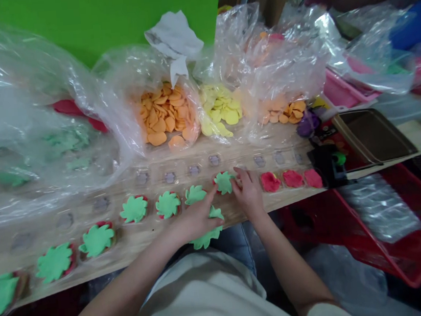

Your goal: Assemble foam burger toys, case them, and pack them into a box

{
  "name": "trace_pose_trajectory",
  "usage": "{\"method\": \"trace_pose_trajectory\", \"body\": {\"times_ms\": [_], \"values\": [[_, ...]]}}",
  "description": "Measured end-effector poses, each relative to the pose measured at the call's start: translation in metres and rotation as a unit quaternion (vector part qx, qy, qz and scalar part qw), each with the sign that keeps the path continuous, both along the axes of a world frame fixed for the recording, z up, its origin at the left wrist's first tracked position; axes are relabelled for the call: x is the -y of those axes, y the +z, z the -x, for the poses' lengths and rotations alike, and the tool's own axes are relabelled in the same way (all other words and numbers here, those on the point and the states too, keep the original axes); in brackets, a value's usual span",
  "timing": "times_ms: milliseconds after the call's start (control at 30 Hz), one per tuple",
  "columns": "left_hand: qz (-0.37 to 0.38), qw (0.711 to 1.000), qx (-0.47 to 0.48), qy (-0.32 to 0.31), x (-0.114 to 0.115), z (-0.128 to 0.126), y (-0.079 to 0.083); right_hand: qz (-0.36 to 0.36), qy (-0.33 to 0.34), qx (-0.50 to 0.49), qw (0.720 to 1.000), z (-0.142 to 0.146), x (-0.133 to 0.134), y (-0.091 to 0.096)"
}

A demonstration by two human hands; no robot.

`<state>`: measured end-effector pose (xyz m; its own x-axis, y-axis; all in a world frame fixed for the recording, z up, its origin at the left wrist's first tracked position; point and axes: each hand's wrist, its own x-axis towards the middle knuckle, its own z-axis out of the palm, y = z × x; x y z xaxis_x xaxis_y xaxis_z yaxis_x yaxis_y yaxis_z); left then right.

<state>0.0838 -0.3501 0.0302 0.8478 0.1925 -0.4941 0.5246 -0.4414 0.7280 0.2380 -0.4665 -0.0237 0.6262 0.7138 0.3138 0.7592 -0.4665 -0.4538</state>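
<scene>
Wooden tabletop [237, 146] runs beyond the fingertips. Left hand [197, 220], index extended, covers green cutouts [206, 238], grip unclear; right hand [249, 194] has thumb and index slightly apart. Between both hands' fingertips, equally near, lies one roundish green flower [223, 182]; whether pinched, I cannot tell.

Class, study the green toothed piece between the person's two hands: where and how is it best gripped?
Pinch opposite edges of the green toothed piece lightly, coming from above at its left and right sides. It lies roughly flat over a red piece, so the toothed rim probably offers the easiest hold.
</scene>
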Motion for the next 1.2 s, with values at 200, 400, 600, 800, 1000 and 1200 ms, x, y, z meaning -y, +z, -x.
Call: {"method": "trace_pose_trajectory", "body": {"times_ms": [200,400,600,800,1000,1200], "values": [[-0.122,0.990,-0.046,-0.062,0.007,-0.014,0.003,0.046,0.009,0.067,0.997,0.022,0.020,0.002],[-0.179,0.973,-0.076,-0.121,0.010,-0.016,0.001,0.134,0.004,0.078,0.988,0.037,0.017,0.001],[-0.165,0.981,-0.064,-0.077,0.002,-0.019,-0.002,0.118,0.004,0.096,0.988,0.021,0.015,-0.004],[-0.139,0.984,-0.067,-0.086,-0.007,-0.024,-0.002,0.133,0.020,0.098,0.986,0.023,0.009,-0.004],[-0.150,0.984,-0.061,-0.070,-0.008,-0.014,0.008,0.137,0.047,0.091,0.985,0.038,0.025,0.009],[-0.165,0.981,-0.073,-0.077,-0.009,-0.026,0.005,0.142,0.051,0.083,0.985,0.046,0.026,0.006]]}}
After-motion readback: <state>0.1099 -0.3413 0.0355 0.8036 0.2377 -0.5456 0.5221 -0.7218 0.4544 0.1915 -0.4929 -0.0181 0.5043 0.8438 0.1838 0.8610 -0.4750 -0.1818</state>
